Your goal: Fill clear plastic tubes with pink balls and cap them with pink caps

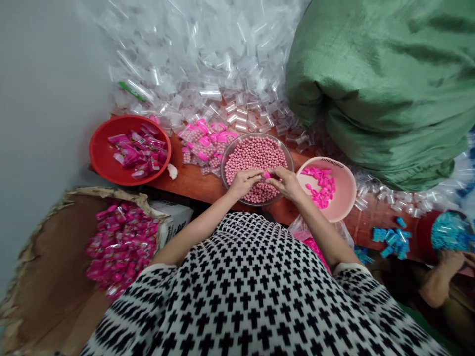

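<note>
Over a metal bowl of small pink balls (256, 153), my two hands meet fingertip to fingertip. A bright pink cap (266, 175) shows between them. My right hand (286, 183) is closed, its thumb and fingers pinching this cap from the right. From the other side my left hand (243, 183) is also closed in a pinch; its fingers hide what they hold. Behind the bowl's left side lies a pile of clear containers with pink caps and pink balls inside (208, 141). A pale pink basket (345, 198) with loose pink caps (322, 190) stands beside my right forearm.
A red bowl (96, 153) of pink packets stands left, above an open carton (48, 262) with more packets. Clear plastic containers (208, 54) heap up behind. A large green sack (382, 84) bulges back right. Blue pieces (393, 241) lie near another person's hand (447, 264).
</note>
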A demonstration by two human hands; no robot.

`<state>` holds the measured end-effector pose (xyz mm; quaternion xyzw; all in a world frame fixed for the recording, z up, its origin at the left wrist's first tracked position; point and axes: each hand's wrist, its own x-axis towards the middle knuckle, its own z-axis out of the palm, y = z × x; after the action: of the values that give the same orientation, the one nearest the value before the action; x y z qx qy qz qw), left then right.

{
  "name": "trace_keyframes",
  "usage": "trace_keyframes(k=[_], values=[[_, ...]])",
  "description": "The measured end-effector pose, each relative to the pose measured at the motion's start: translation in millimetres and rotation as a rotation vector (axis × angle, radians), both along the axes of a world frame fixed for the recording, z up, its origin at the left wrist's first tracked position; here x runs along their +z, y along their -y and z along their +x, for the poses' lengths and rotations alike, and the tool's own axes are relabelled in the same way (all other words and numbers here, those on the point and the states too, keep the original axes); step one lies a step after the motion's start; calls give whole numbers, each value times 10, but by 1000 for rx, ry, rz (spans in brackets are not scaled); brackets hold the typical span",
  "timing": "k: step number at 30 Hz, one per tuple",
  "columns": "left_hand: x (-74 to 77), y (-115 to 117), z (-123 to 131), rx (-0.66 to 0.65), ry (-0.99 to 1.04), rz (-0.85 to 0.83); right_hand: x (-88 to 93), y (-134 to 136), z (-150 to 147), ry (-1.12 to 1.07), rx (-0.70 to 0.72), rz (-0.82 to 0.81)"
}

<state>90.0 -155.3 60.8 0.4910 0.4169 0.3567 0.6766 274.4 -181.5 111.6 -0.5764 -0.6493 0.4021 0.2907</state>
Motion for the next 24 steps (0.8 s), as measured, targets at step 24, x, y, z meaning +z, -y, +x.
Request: trace_keyframes(k=[24], values=[[-47, -58, -159, 179, -58, 87, -215, -281, -472, -922, -303, -742]])
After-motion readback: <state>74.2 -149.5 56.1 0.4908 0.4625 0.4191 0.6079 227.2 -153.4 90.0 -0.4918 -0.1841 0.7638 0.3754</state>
